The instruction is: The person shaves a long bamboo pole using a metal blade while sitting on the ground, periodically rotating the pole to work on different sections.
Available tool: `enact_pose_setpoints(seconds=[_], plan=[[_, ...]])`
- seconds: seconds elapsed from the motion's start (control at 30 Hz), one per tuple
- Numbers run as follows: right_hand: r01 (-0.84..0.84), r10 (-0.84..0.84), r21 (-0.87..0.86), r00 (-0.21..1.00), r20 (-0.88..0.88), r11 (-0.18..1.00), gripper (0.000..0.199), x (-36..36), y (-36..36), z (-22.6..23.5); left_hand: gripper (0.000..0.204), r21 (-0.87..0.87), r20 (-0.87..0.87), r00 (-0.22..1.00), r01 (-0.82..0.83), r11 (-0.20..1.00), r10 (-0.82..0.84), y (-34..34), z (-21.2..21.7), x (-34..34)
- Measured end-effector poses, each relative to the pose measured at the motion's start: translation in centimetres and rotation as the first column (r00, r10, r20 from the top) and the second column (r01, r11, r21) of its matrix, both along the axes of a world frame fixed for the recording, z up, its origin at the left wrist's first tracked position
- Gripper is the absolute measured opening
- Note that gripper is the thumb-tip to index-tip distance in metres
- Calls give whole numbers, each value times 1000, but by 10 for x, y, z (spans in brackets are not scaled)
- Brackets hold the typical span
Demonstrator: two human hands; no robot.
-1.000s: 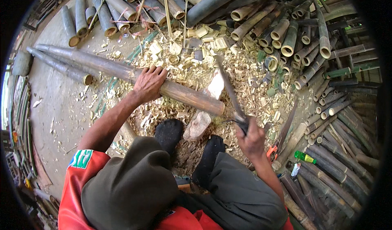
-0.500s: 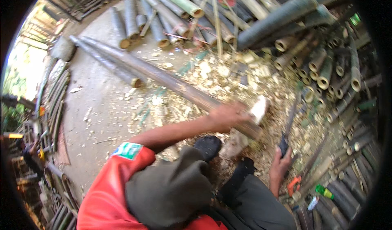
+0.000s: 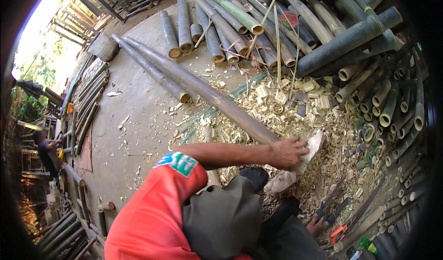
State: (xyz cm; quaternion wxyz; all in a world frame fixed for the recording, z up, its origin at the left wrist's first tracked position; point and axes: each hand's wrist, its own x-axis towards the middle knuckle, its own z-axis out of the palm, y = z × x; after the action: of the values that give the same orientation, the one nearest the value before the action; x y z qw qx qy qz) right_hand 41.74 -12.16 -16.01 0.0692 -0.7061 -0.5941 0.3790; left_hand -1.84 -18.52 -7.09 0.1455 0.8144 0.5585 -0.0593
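My left hand grips the near end of a long dark bamboo pole, which slants away to the far left. Just beyond my fingers is a pale, rough block, and the pole's tip is hidden by the hand. Low on the right, beside my knee, my right hand is closed around the dark handle of a machete, its blade pointing away over the shavings. A second dark tool lies close by the hand; its kind is unclear.
An orange-handled saw lies right of my right hand. Wood chips litter the floor. Bamboo poles lie at the back, with stacked lengths on the right. Another bamboo pole lies alongside. A person is at far left.
The view has shifted. My left hand is now up against the pale block, covering the pole's end. My right hand has drawn back toward my knee with the machete.
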Motion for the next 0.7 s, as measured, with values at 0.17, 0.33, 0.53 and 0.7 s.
enact_pose_setpoints(seconds=[0.17,0.33,0.53,0.7], plan=[[-51,25,255,994,106,966,52,70,0,-74,33,-15,-115,984,-142,990,139,-76,-13,-82],[-5,-7,151,997,80,989,50,51,-10,-62,32,-101,-477,845,-324,941,240,-154,3,-172],[-31,26,86,998,61,996,48,30,-15,-54,38,30,-543,715,-508,861,441,-227,0,-260],[-90,88,31,995,44,996,46,15,-20,-52,46,29,-597,593,-656,754,540,-256,-12,-281]])
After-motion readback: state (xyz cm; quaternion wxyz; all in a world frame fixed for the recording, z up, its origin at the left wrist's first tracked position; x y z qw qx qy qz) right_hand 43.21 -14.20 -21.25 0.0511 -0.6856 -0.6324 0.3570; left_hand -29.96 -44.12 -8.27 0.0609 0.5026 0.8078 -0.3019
